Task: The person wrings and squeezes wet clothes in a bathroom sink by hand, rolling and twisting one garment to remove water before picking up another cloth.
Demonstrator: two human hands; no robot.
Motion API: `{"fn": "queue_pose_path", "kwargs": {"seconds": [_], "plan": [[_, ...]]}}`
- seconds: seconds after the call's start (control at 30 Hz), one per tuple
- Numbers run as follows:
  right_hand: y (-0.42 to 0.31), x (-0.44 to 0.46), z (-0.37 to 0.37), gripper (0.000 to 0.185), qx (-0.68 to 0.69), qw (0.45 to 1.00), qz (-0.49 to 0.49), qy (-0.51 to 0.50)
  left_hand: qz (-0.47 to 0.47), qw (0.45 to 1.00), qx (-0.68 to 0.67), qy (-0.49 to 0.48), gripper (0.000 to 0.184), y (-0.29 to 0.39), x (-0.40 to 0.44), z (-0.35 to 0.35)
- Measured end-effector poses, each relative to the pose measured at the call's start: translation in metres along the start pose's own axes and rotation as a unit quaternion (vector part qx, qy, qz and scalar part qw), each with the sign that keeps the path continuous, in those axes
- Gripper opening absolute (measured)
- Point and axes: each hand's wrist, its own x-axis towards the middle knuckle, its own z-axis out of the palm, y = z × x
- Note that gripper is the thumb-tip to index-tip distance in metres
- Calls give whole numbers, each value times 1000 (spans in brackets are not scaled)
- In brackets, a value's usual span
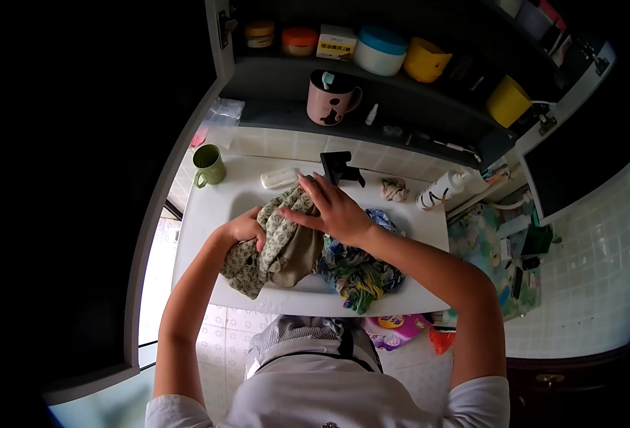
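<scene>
A pale floral-patterned cloth [278,239], bunched up with a plain brownish side showing, lies over the white washbasin [418,239]. My left hand [245,228] grips its left part, fingers curled into the fabric. Across the upper part, my right hand [336,212] rests with fingers stretched out and spread, close to the black faucet [338,167]. Beneath my right forearm, a blue, green and yellow patterned cloth [358,274] sits crumpled in the right side of the basin. Much of the bowl is hidden under the fabrics.
A green mug [208,165] and a white soap-like bar [279,178] stand behind the basin, left. A small crumpled cloth [394,189] and a white bottle [443,190] are at right. Above, open cabinet shelves hold a pink mug [327,103] and jars; its door [572,143] juts out.
</scene>
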Motion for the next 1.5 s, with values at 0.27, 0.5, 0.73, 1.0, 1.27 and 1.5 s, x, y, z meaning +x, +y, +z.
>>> {"fn": "queue_pose_path", "kwargs": {"seconds": [0.27, 0.5, 0.73, 1.0, 1.27, 1.5], "plan": [[-10, 16, -12, 59, 106, 974, 45, -196, 165, 907, 304, 241, 47, -46, 2, 10], [-25, 40, 22, 27, 177, 925, 60, -330, -68, 959, -270, 43, 75, -122, -91, 101], [-38, 66, 6, 18, 186, 910, 74, -363, 23, 623, -780, -53, 119, -88, -20, 156], [-41, 29, -43, 30, 304, 773, 290, -475, 133, 600, -787, 54, 87, -80, 32, 163], [-78, -70, -41, 84, 529, 532, 552, -364, 102, 637, -763, 42, 50, -93, 32, 173], [-87, -71, -38, 68, 703, 400, 510, -291, 80, 687, -722, 26, 51, -93, 20, 157]]}}
